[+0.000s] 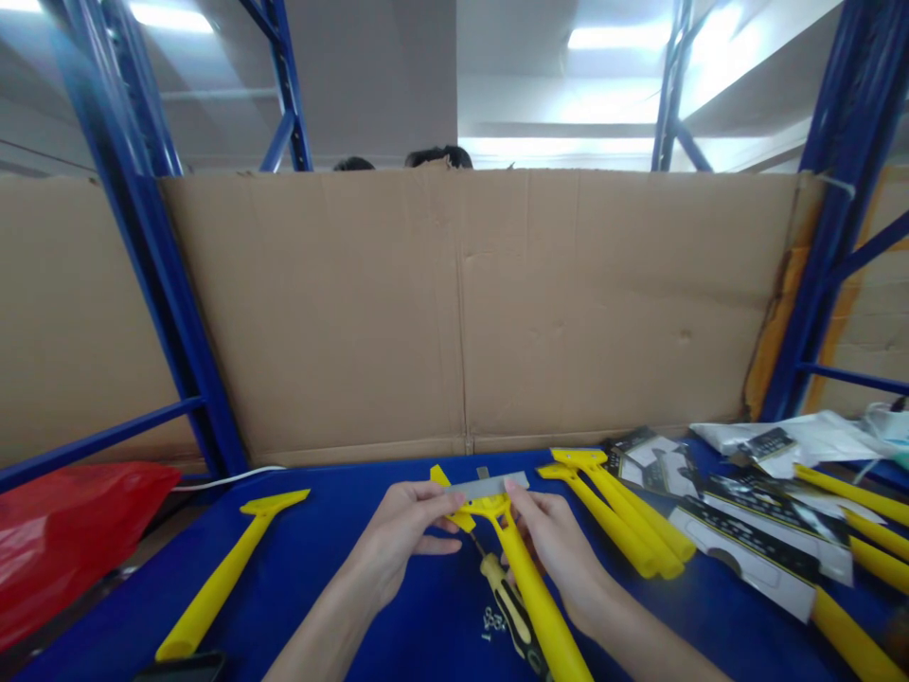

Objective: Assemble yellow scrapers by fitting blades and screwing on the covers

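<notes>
A yellow long-handled scraper (532, 592) is in front of me, its head up and its handle running down toward the bottom edge. A flat grey metal blade (487, 487) lies across that head. My left hand (401, 535) pinches the blade's left end between thumb and fingers. At the other end, my right hand (561, 549) is closed around the side of the scraper head, its thumb on the blade. Behind the left fingertips shows a small yellow plastic piece (438, 475); whether it is held or lying there I cannot tell.
Under the scraper lie a screwdriver (506, 597) and several small screws (491, 621) on the blue table (298, 568). One scraper (234, 578) is at left, several others (625, 521) at right beside printed cards (745, 549). A red bag (71, 540) sits far left; cardboard (454, 313) stands behind.
</notes>
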`<state>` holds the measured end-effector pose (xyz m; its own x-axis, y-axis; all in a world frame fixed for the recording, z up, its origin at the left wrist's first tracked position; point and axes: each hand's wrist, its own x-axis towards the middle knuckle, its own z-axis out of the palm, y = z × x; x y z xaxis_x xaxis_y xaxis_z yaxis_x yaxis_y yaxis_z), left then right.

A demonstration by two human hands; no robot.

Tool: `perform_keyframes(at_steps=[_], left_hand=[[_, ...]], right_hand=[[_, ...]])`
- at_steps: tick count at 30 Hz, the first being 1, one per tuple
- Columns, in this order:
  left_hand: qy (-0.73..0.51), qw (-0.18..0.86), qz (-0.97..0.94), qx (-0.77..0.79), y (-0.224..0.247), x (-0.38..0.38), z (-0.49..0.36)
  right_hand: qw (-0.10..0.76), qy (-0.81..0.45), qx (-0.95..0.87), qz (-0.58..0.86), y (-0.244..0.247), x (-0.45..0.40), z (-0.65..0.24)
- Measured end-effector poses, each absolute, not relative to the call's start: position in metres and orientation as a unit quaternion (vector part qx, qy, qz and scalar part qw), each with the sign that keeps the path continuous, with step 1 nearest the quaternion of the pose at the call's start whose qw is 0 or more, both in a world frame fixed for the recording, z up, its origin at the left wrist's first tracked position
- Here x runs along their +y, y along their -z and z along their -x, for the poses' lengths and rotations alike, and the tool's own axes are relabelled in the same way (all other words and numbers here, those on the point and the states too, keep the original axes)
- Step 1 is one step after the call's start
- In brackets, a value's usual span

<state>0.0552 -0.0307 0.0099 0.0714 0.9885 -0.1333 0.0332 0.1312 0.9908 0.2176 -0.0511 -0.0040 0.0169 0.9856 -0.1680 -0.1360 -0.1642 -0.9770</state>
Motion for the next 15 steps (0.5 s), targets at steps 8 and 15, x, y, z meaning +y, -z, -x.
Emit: perform_keyframes(at_steps=[8,15], left_hand=[[-0.434,0.536,-0.512,0.512,-0.0170,-0.0379,-0.0606],[-0.441,0.555,-0.508,0.490,-0.0173,-0.0396,-0.0600]], right_hand=[[0.495,-0.554,-0.417,0.522,0.0046,-0.0460,-0.2174],[0.485,-0.546,-0.408,0.548,0.0001,-0.0479,-0.2200]])
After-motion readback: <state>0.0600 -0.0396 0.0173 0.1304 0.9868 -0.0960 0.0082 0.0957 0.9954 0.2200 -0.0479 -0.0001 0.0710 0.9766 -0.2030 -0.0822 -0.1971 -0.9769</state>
